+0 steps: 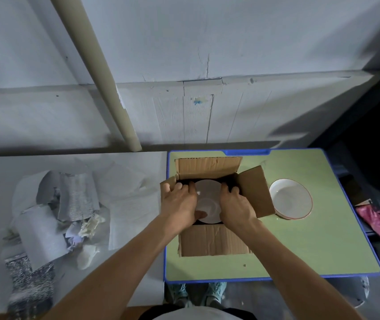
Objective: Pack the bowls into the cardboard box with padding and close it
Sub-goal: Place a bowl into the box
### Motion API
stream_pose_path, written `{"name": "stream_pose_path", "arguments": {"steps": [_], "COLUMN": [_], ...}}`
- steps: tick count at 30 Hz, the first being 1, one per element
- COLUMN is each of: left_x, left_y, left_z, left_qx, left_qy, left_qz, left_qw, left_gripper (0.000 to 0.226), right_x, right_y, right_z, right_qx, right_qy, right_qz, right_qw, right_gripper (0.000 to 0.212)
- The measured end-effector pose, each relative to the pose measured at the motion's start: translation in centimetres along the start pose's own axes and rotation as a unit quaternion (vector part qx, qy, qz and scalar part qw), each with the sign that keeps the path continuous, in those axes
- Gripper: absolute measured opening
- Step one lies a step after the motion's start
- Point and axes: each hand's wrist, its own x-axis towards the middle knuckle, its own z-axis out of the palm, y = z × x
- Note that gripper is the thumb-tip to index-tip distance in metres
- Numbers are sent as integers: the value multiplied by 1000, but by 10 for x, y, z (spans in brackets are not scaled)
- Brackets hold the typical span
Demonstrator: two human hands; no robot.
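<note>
Green table (pixel 311 245) against a grey wall carries the work. Our left hand (pixel 179 202) and right hand (pixel 236 204) have fingers curled round the sides of a white bowl (pixel 208 199), held inside the open box (pixel 212 241). We see no padding beneath it; set down bare, it may chip. One second bowl (pixel 290 198) sits just beside the right flap; padding (pixel 73 204) lies well apart, left.

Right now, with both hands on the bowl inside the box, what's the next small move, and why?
Probably settle the white bowl in the cardboard box and let go: the left hand and right hand grip its rim between the open flaps, and a red-rimmed bowl waits on the table.
</note>
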Motion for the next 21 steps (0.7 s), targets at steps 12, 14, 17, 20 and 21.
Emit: {"name": "stream_pose_path", "arguments": {"steps": [12,14,17,20,21], "left_x": [9,8,7,11,12], "left_y": [-9,-9,-10,-10,-7], "left_z": [-2,-1,0,-2,-3], "left_qx": [28,33,37,47,54], "left_qy": [-61,-51,-33,-25,-28], "left_qz": [24,29,42,46,43], "left_qw": [997,998,998,998,997], "left_gripper": [76,78,88,84,79], "right_x": [7,3,1,5,7], "right_y": [0,3,8,13,14], "right_z": [6,8,8,3,1], "right_qx": [-36,-34,-25,-36,-39], "right_qy": [-6,1,12,-24,-35], "right_qz": [-11,-32,-67,-93,-93], "right_qw": [999,999,997,995,994], "right_gripper": [71,73,78,84,84]}}
